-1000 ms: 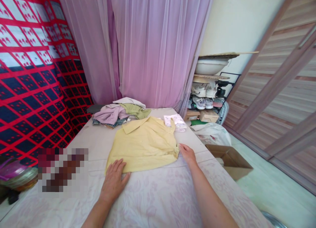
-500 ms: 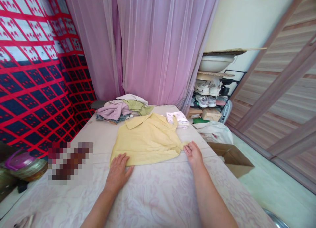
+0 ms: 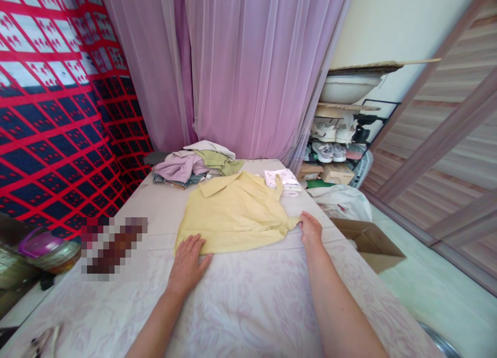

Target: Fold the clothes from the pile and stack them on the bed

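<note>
A yellow collared shirt (image 3: 233,213) lies spread on the patterned bed sheet (image 3: 248,301), its collar toward the left and far side. My left hand (image 3: 189,259) rests flat on the shirt's near left corner, fingers stretched out. Closed on a corner of the shirt at the right, my right hand (image 3: 310,227) pulls that bit of cloth out to a point. Just behind the shirt's right side sits a small folded stack of white and pink cloth (image 3: 285,181).
A heap of clothes (image 3: 182,166) lies at the bed's far left. An open cardboard box (image 3: 368,241) and a shoe rack (image 3: 334,140) stand to the right. At the left is a purple-lidded container (image 3: 42,241). Purple curtains (image 3: 252,73) hang behind.
My right hand has drawn the shirt's right corner slightly outward, stretching it. My left hand keeps its place on the shirt. The view has shifted a little.
</note>
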{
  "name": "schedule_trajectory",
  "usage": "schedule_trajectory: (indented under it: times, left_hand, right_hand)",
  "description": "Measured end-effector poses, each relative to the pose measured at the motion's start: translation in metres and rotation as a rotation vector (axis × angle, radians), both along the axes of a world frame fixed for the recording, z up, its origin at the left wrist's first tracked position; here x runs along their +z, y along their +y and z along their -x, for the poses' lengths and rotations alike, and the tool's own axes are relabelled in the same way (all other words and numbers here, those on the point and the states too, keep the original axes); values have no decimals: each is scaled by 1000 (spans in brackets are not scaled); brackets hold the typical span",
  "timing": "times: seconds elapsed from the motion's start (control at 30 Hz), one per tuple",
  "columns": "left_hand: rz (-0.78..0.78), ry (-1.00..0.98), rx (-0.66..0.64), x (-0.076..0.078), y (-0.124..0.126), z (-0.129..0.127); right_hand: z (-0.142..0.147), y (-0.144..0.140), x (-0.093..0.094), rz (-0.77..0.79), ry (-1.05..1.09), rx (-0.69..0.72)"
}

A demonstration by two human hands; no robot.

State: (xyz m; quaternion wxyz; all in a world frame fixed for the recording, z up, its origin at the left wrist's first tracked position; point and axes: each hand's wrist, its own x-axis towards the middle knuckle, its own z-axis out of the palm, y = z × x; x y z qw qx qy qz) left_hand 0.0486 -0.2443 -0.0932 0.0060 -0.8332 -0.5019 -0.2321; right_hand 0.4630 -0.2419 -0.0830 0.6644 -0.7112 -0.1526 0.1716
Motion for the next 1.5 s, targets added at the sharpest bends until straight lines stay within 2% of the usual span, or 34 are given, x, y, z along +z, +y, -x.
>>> schedule_trajectory:
  times: [0.07,0.13,0.23,0.3,0.33,0.4,0.5,0.6,0.67,0.83,1.0,1.17,1.23,1.37,1.43,1.5]
  left_hand:
    - [4,-9,-4,0,0,0]
    - [1,-22,-8,0,0,0]
    - [-2,-35,-11,-1,1,0]
    - [1,-40,-11,-1,1,0]
    - [3,-40,-11,0,1,0]
    - [10,-33,-11,0,0,0]
    - [16,-24,-10,2,0,-1]
    - [17,-29,-7,3,0,-1]
    - [18,-30,-8,3,0,-1]
    - [15,-10,-4,4,0,-1]
    - [5,0,-10,4,0,0]
    - [4,-9,-11,4,-1,-1]
    - [8,-6,-11,4,-2,-1]
    - [14,10,-13,6,-2,0]
    - [13,16,-10,6,-1,0]
    - [12,18,-7,7,-1,-1]
  right_hand:
    - [9,-5,5,-1,-101,10]
    - [25,-12,11,-1,-323,115]
    - [56,-23,18,40,-830,483]
    - [72,-31,20,88,-978,673]
    - [76,-34,19,106,-986,698]
    - [78,-42,18,129,-927,626]
    - [68,-49,18,184,-811,396]
    - [55,-46,20,262,-848,258]
    - [50,-41,21,305,-962,281]
    - [47,-28,19,413,-1178,477]
    - [43,-30,16,433,-1227,477]
    - [35,-39,7,428,-1220,587]
    - [32,-39,7,407,-1188,527]
    - [30,-31,17,301,-1127,322]
    - [33,-25,22,252,-1127,346]
    - [39,-20,24,254,-1139,441]
